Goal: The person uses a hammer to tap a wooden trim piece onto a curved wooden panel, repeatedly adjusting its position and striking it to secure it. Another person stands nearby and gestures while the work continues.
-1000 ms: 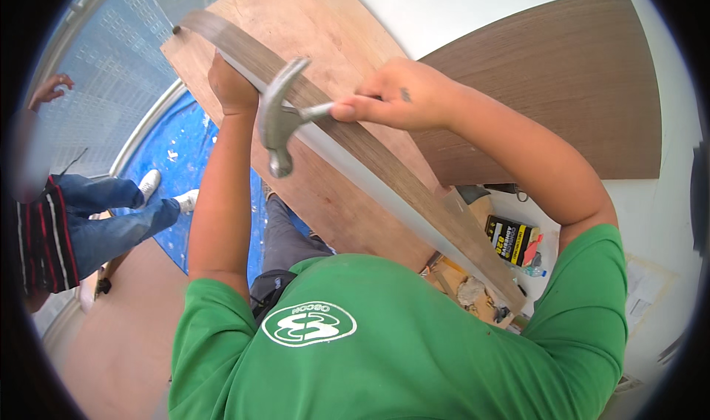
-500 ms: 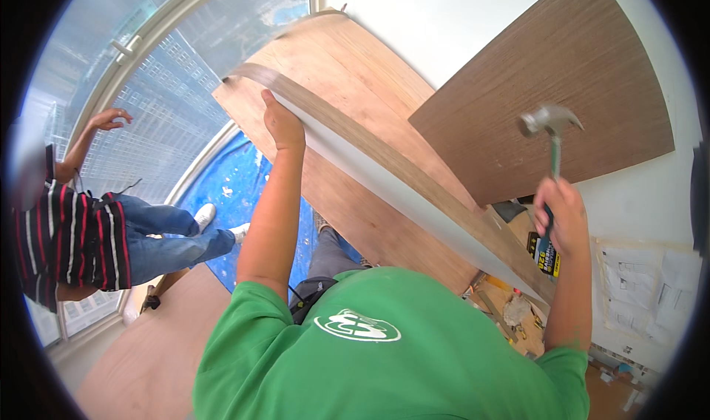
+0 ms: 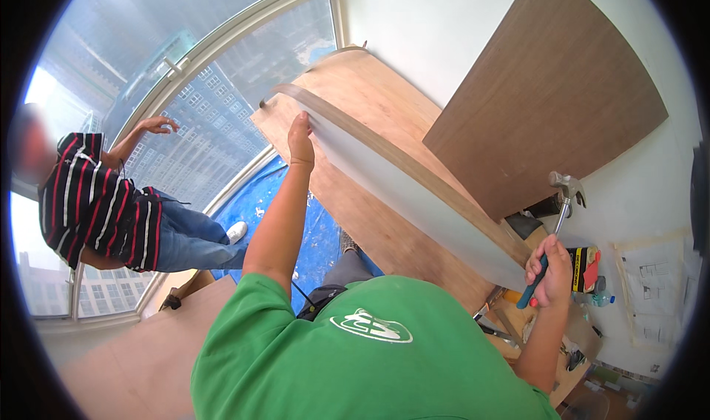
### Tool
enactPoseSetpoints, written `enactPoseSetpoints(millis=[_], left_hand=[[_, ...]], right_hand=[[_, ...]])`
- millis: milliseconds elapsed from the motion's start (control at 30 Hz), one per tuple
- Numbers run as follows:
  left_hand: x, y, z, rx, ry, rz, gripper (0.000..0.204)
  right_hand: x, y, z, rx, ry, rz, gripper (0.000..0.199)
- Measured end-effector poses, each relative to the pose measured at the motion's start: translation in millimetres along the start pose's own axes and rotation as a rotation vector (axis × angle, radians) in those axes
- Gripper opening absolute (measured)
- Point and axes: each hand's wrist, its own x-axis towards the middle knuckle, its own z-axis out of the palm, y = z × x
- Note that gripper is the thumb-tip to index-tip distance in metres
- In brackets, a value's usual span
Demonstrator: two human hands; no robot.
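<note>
A long board [image 3: 407,191] with a pale face and a wood-grain edge stands on edge, slanting across a plywood-topped surface [image 3: 362,205]. My left hand [image 3: 301,140] holds it near its far left end, thumb upright against the pale face; some of those fingers are hidden. On the right, my right hand [image 3: 549,272] is wrapped around the dark teal grip of a claw hammer [image 3: 566,186]. The hammer head points upward, past the near right end of the board and apart from it.
A brown wood panel [image 3: 547,102] leans on the white wall. At the left, a person in a striped shirt [image 3: 103,202] stands beside the windows. Blue sheeting [image 3: 266,205] covers the floor. Tools and a clear bottle [image 3: 599,299] lie at the right.
My right hand has lowered with the hammer, whose head has dropped from over the brown panel toward the board's right end. The whole view has shifted; my left hand stays on the board.
</note>
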Motion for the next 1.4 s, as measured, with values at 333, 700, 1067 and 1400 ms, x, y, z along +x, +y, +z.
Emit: enactPoseSetpoints(millis=[333,700,1067,1400], left_hand=[[-1.9,18.8,-15.5,0.042,-0.353,-0.013,0.041],[26.4,17.7,-27.0,0.219,-0.637,-0.032,0.050],[1.9,-67.3,-104.4,0.554,-0.578,-0.203,0.052],[-2.0,-40.9,-99.5,0.385,-0.414,-0.158,0.020]], right_hand=[[5.8,9.6,49.2,-0.220,0.226,-0.269,0.044],[16.0,24.6,86.4,-0.292,0.419,-0.330,0.042],[21.0,38.6,102.3,-0.446,0.611,-0.307,0.042],[17.1,30.2,116.6,-0.620,0.596,-0.249,0.045]])
